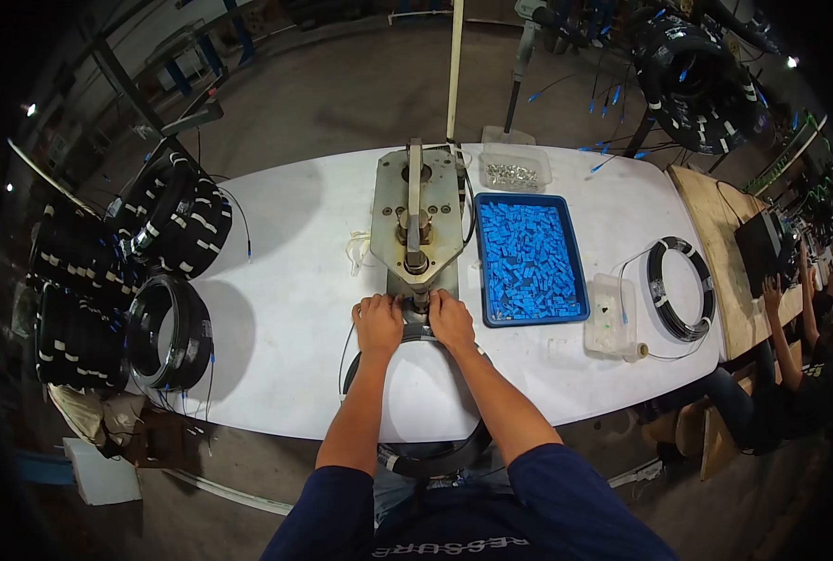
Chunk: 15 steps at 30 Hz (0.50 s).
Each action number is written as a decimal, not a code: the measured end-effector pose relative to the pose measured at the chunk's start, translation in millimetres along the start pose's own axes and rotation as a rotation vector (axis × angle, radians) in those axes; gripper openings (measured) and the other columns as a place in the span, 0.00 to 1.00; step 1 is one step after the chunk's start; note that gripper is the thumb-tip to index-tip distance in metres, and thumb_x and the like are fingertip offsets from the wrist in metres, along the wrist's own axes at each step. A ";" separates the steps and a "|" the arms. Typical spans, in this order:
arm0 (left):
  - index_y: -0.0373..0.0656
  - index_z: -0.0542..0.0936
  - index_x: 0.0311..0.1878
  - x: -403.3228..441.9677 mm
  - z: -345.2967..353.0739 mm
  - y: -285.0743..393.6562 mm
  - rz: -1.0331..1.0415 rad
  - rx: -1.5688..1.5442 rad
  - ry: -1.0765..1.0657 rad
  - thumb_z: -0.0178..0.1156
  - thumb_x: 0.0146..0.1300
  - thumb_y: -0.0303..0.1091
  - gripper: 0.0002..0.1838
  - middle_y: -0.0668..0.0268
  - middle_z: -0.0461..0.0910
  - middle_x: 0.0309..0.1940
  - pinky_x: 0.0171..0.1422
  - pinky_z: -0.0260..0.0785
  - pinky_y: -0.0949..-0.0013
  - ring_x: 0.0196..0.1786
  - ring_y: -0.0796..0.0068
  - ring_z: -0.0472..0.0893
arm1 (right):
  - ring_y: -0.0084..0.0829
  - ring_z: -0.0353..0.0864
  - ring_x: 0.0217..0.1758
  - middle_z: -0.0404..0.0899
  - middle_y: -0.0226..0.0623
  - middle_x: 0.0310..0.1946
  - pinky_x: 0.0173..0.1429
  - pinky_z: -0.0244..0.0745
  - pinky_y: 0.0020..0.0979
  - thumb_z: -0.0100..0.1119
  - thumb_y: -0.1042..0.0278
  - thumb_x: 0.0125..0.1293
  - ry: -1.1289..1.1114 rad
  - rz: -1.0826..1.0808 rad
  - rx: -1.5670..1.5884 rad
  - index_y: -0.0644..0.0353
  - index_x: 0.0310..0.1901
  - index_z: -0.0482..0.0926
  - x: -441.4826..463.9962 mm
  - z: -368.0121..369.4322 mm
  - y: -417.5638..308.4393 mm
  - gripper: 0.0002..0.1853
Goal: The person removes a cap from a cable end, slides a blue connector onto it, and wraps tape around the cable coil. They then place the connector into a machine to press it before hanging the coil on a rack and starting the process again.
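Note:
My left hand (379, 322) and my right hand (451, 321) are at the foot of a metal bench press (420, 215), one on each side of its ram. The fingers of both are curled in close to the ram's lower end. What they pinch there is too small and too covered to make out. Below my hands and forearms lies a coil of black cable (426, 463), partly on the table and partly over its front edge near my body. My forearms hide some of its loop.
A blue tray (582, 297) of small blue connector parts stands right of the press. Behind it sits a clear box (531, 157) of small metal pieces. Another cable coil (706, 290) and a clear container (605, 341) lie right. Stacked coils (168, 332) stand left. A person (790, 393) sits at right.

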<state>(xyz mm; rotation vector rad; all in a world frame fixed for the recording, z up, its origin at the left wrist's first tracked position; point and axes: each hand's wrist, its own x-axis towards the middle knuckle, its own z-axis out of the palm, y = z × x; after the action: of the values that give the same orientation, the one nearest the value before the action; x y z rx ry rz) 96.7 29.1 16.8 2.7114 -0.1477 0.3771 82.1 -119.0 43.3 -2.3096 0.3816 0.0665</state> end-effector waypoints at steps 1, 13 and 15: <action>0.42 0.82 0.37 -0.7 0.0 -0.4 0.003 -0.002 0.002 0.52 0.71 0.42 0.15 0.64 0.80 0.37 0.64 0.59 0.53 0.49 0.61 0.76 | 0.59 0.82 0.45 0.83 0.57 0.38 0.52 0.75 0.54 0.38 0.51 0.76 0.004 -0.004 0.000 0.59 0.46 0.79 0.5 0.8 0.2 0.23; 0.41 0.81 0.35 -3.3 -2.9 4.2 0.053 0.046 0.052 0.50 0.72 0.42 0.17 0.63 0.81 0.35 0.62 0.60 0.53 0.47 0.61 0.76 | 0.60 0.82 0.43 0.82 0.60 0.36 0.52 0.75 0.54 0.39 0.54 0.74 0.029 -0.034 0.024 0.62 0.44 0.79 -1.1 3.0 3.2 0.22; 0.41 0.81 0.34 -2.3 -4.6 7.4 0.061 0.048 0.040 0.50 0.72 0.41 0.17 0.63 0.81 0.34 0.60 0.61 0.54 0.46 0.61 0.77 | 0.63 0.80 0.44 0.81 0.63 0.35 0.52 0.73 0.55 0.40 0.54 0.74 0.079 -0.057 0.077 0.62 0.41 0.80 -2.9 2.5 3.4 0.21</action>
<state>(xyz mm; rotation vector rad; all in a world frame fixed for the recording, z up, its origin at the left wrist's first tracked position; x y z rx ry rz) 92.2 24.3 22.9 2.7493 -0.2138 0.4577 78.6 -118.6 39.6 -2.2502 0.3521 -0.0663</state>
